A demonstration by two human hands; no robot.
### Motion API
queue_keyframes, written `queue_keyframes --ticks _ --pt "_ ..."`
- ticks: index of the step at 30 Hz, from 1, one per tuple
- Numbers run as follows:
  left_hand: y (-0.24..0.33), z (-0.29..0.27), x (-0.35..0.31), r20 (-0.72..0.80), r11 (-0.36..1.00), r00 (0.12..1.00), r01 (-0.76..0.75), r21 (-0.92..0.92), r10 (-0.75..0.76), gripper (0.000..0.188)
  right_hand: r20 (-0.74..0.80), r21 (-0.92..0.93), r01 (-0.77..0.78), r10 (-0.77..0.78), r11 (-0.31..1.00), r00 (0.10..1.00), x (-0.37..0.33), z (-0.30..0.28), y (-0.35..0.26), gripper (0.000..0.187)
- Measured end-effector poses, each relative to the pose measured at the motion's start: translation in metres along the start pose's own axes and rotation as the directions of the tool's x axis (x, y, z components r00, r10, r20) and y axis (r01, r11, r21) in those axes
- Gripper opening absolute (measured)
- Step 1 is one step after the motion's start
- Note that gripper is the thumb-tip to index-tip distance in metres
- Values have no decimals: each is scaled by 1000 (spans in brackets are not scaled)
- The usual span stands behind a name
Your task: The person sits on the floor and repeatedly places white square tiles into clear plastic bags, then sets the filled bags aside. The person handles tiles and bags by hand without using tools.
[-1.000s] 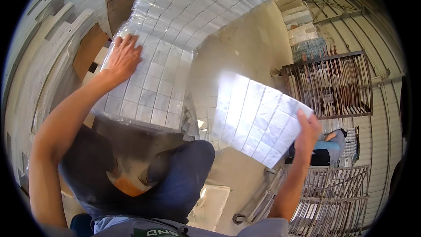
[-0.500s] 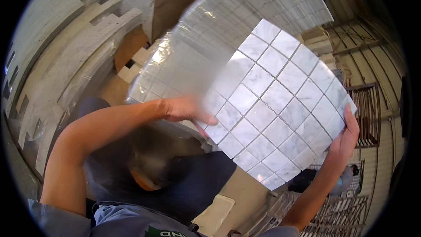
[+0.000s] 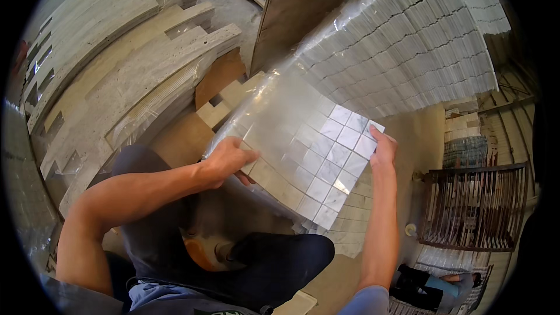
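Observation:
Between my two hands is a square mosaic tile sheet of white, grey-veined marble pieces with thin joints. My left hand pinches its near left corner, thumb on top and fingers underneath. At the opposite right corner, my right hand grips the edge with the thumb over the face. The sheet lies tilted above a plastic-wrapped stack. A hazy patch blurs its left half, so the joints there are hard to make out.
A tall stack of tile sheets rises behind, beside a brown upright board. Interlocking beige stone panels lie at left. A dark slatted rack stands at right, with another person below it. My bent knee is close by.
The tile sheet has moved down and away from me and lies flatter. Both hands have kept their hold on it. The view has shifted, showing more of the tall stack.

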State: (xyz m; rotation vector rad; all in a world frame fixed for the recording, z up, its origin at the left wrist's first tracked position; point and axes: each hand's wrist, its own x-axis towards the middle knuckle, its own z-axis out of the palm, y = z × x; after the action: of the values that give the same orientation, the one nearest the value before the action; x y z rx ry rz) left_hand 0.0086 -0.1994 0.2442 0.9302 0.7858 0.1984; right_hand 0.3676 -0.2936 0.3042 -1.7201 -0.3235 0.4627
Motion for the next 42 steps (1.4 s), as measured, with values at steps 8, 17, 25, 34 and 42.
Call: queue_keyframes --ticks 8,17,25,34,42 --pt "4 -17 10 -83 998 994 63 -28 -65 29 9 -9 -97 97 995 995 14 36 26 24" --pt "-12 -28 29 -110 989 983 148 -29 -150 42 66 -80 -192 197 978 978 53 -9 104 22" --pt "3 -47 13 -87 159 944 37 987 319 46 -10 -536 25 -36 844 999 -4 -40 94 35" --pt "-17 -38 33 -67 183 916 -7 983 395 43 37 -508 -11 34 861 999 -54 18 147 68" --pt "-32 -56 54 -58 137 882 -8 991 467 41 14 -683 2 11 730 1000 -49 33 153 54"
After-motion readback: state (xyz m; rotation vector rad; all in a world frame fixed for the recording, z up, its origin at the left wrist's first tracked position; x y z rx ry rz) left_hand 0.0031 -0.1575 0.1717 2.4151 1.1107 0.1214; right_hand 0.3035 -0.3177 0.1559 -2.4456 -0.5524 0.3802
